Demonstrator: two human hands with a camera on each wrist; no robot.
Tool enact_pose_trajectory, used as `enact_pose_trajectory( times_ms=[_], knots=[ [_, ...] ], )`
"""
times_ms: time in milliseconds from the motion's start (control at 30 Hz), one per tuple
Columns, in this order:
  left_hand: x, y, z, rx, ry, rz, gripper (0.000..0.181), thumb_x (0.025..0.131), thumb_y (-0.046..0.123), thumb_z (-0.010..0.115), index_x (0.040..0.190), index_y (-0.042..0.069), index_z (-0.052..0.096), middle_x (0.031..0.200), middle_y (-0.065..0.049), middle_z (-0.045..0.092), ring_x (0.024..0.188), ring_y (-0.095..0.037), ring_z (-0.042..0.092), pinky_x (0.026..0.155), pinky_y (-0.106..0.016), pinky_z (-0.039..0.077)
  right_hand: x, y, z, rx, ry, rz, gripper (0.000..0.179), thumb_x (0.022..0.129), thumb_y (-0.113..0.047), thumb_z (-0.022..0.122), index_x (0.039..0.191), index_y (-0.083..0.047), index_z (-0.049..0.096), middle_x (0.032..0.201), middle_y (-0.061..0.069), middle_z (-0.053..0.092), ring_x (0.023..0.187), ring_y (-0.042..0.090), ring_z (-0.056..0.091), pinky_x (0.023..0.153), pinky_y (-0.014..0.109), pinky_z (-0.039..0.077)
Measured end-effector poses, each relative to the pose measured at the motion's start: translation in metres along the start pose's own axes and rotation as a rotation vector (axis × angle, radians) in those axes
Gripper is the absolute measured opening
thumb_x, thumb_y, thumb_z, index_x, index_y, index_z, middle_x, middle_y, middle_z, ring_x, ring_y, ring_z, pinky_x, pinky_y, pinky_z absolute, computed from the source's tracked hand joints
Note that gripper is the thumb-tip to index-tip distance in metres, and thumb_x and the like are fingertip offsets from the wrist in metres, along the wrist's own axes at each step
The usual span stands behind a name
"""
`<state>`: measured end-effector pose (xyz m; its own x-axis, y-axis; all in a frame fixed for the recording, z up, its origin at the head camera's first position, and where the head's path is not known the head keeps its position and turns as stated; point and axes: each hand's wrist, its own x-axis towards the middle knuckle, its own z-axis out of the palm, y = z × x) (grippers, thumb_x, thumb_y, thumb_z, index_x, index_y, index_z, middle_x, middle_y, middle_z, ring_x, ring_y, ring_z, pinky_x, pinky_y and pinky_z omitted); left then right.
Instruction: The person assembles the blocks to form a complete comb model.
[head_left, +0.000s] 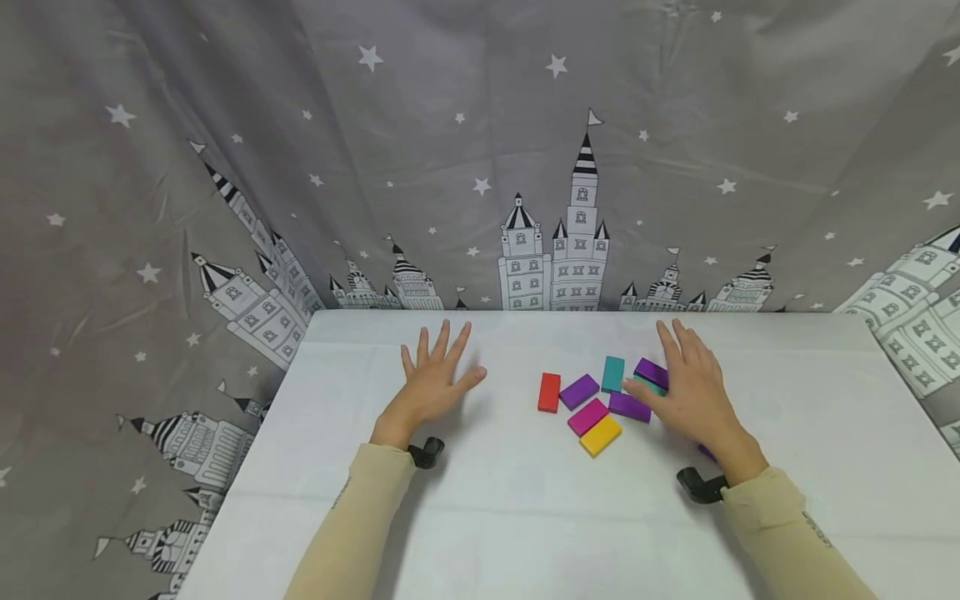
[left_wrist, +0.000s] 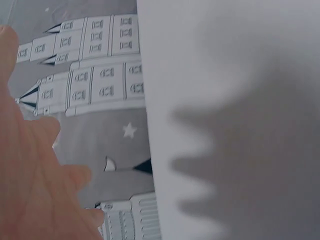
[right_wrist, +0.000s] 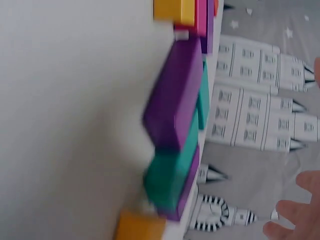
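Note:
My left hand [head_left: 435, 387] hovers over the left part of the white table, fingers spread and holding nothing. Its shadow falls on the cloth in the left wrist view. On the right, my other hand [head_left: 693, 396] is held above several coloured blocks, its fingers straight and thumb apart. Nearest its thumb lie a purple block [head_left: 630, 407], a teal block [head_left: 612, 374] and another teal one [head_left: 651, 384] beside a purple one [head_left: 652, 372]. An orange block [right_wrist: 140, 227], seen in the right wrist view, is hidden from the head view.
Left of the thumb lie a red block [head_left: 549, 392], a purple block [head_left: 580, 392], a magenta block [head_left: 588, 417] and a yellow block [head_left: 601, 436]. One more purple block [head_left: 707, 452] shows partly beside the right wrist. A grey castle-print curtain [head_left: 420, 150] hangs behind the table.

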<state>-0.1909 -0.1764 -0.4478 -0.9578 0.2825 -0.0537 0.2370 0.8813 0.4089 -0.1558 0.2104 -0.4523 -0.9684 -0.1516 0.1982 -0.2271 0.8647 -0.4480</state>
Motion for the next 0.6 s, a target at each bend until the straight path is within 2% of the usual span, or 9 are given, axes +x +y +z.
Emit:
enact_pose_trajectory(
  times_ms=[400,600],
  knots=[
    [0.002,0.029,0.036,-0.091,-0.044,0.047,0.076,0.101,0.060,0.042,0.163,0.026,0.013,0.168,-0.015,0.008,0.151,-0.048,-0.005,0.115,-0.069,-0.011,0.001,-0.034,0.040,0.033,-0.086,0.060,0.098,0.086,-0.047,0.074,0.158,-0.001,0.024,0.157,0.027,0.030,0.143,0.048,0.028,0.111,0.070,0.027],
    [0.003,0.040,0.049,-0.095,-0.075,0.072,0.079,0.101,0.062,0.040,0.163,0.024,0.011,0.168,-0.015,0.006,0.152,-0.044,-0.004,0.117,-0.067,-0.008,0.003,-0.044,0.053,0.045,-0.075,0.060,0.090,0.085,-0.045,0.075,0.152,0.000,0.035,0.150,0.028,0.039,0.137,0.046,0.035,0.110,0.068,0.033]
  ],
)
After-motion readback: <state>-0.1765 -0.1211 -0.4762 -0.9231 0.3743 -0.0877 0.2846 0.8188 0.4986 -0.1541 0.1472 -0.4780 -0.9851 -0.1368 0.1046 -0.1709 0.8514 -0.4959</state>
